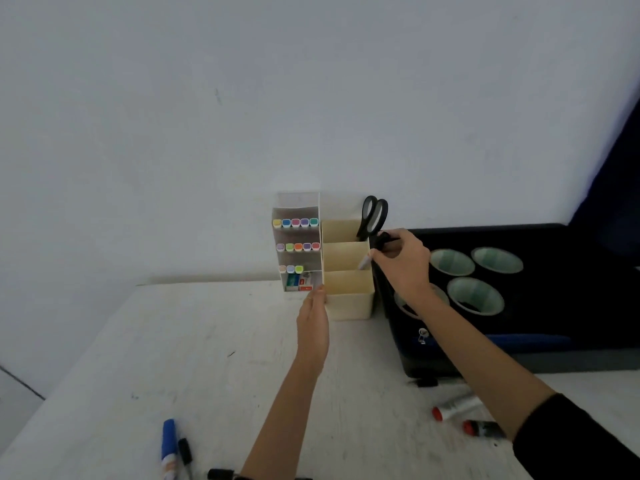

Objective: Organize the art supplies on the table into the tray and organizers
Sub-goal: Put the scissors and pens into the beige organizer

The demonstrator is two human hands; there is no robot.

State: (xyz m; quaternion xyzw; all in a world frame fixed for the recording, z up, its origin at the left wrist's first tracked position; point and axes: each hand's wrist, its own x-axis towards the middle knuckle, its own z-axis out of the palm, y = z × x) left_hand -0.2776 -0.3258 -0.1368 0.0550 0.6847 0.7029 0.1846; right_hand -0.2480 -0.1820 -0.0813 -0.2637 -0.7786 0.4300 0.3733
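A cream stepped organizer [349, 303] stands at the table's far edge, with black scissors [373, 216] upright in its rear slot. My right hand [403, 261] pinches a marker with a black cap [379, 245], its light tip over the middle slot. My left hand [313, 320] rests flat against the organizer's left wall, fingers straight. Beside it a white tiered rack [298, 202] holds rows of colour-capped markers and small boxes at the bottom.
A black tray [554, 348] with round white cups [476, 295] sits to the right. Loose on the table: a blue marker [168, 445] and black pen [185, 453] near left, two red-capped markers [453, 408] [483, 428] and a small black item [424, 382] near right.
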